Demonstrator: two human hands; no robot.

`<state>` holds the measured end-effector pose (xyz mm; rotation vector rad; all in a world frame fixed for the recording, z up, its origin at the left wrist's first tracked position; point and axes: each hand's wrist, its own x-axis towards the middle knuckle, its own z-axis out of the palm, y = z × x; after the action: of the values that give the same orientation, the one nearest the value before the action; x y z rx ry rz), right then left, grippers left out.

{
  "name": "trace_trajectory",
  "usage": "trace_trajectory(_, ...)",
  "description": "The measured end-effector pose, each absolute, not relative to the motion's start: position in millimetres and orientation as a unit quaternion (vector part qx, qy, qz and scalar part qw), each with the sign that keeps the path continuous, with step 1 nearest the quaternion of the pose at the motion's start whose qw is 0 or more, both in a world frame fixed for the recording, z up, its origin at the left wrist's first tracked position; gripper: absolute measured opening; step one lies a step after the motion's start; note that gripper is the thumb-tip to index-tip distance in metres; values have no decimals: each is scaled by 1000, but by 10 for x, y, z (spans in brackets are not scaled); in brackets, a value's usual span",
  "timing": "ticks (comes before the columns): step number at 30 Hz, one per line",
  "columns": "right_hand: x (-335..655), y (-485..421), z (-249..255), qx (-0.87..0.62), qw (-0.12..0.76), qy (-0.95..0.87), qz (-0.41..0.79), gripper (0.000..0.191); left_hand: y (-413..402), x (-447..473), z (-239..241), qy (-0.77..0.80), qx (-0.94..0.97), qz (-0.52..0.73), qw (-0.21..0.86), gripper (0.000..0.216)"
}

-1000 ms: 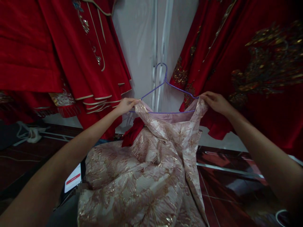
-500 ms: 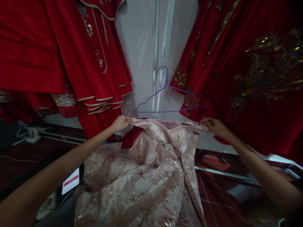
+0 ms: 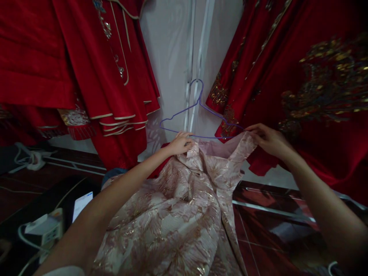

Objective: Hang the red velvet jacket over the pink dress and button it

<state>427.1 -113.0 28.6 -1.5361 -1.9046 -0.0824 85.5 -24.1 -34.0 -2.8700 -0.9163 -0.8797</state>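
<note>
Dress (image 3: pixel 172 226), purple hanger (image 3: pixel 198 101), red garments (image 3: pixel 115 96) either side

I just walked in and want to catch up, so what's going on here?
A person has both hands on a shiny floral brocade dress, close to a purple hanger. The right hand pinches one shoulder strap beside the hanger's end, while the left hand is on the dress's other shoulder, by the lower bar. Whether the strap is over the hanger is hard to tell. Red garments hang on both sides.
</note>
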Motion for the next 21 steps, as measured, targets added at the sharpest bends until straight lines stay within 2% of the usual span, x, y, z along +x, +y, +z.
trace_trajectory(7,4680,-1096,161,-671,340,-651,-102,28,-303,742,-406,-303,-910,-283,-11,28)
trace_trajectory(16,4167,-1072,370,-585,435,-675,-110,26,-383,820,-318,-268,-922,-278,-37,24)
trace_trajectory(21,3799,-968,600,-507,470,-709,-143,23,-460,998,-295,-223,-917,-305,-130,28)
